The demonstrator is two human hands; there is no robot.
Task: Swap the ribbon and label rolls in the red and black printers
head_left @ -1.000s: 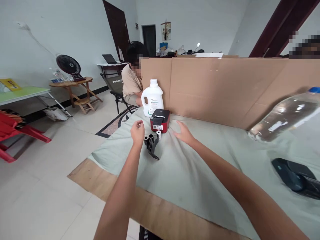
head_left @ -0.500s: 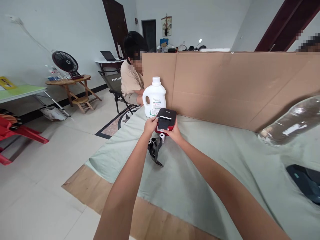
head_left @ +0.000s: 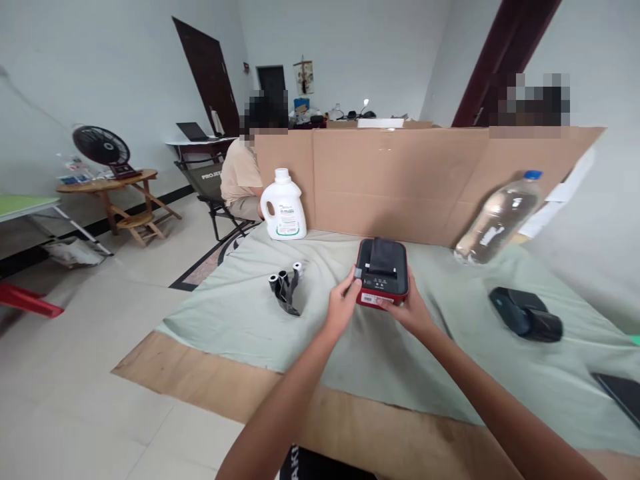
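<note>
Both hands hold a small black-and-red thermal printer (head_left: 383,267) over the cloth. Its control buttons and labelled red side face me, and a dark strip comes out of its slot toward the far end. My left hand (head_left: 344,299) grips the near left corner. Along the right side and the near lower edge, my right hand (head_left: 407,303) is closed around it, with the fingers underneath hidden. To the left, several small rolls with dark strips (head_left: 286,287) lie together on the cloth, apart from my hands.
A white detergent jug (head_left: 284,207) and a cardboard panel (head_left: 385,180) stand at the back of the cloth-covered table (head_left: 240,327). At right are a large clear bottle (head_left: 500,220), a blurred black device (head_left: 525,313) and a dark flat object (head_left: 620,397). People sit beyond the panel.
The printer has moved right, away from the rolls and jug, and turned so its strip points away from me. Both hands kept hold of it. My view has also swung right.
</note>
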